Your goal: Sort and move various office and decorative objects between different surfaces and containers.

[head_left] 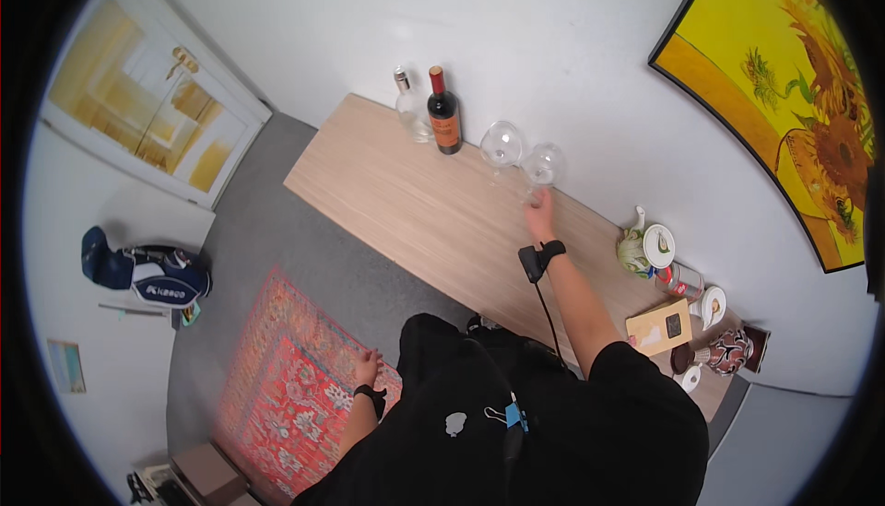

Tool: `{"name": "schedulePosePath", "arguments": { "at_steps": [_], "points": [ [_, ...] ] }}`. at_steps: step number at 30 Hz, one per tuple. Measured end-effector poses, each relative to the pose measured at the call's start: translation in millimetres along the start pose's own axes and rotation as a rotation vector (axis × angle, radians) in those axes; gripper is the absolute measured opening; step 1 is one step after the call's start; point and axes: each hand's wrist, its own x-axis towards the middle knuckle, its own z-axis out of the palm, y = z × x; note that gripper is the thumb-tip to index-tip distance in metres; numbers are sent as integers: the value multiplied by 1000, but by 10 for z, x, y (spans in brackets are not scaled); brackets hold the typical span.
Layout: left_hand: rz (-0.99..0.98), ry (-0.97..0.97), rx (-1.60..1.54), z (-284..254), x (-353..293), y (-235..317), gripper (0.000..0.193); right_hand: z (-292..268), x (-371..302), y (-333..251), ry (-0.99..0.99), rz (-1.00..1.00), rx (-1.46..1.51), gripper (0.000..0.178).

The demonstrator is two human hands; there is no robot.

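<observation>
My right hand [540,213] is at the lower part of a clear wine glass [544,164], with its fingers closed around where the stem is; the hand partly hides the stem and foot. A second clear wine glass [502,145] stands close beside it on the left, near the wall. Down at my left side, my left hand [369,368] hangs above the patterned rug, holding nothing, its fingers loosely apart.
A dark wine bottle [444,117] and a clear bottle [412,110] stand at the far left of the wooden table [369,179]. To the right are a green-and-white teapot [633,250], a can [680,279], a wooden board [658,328] and a patterned vase [728,352]. A red rug [295,405] covers part of the floor.
</observation>
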Motion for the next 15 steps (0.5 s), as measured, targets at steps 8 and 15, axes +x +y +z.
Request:
{"name": "schedulePosePath", "arguments": {
  "at_steps": [8,15],
  "points": [
    [330,-49,-12,-41,754,1434,18,261,110,-372,137,83,-45,37],
    [647,-294,133,166,1423,2717,20,286,-103,-497,338,63,-377,26]
  ]
}}
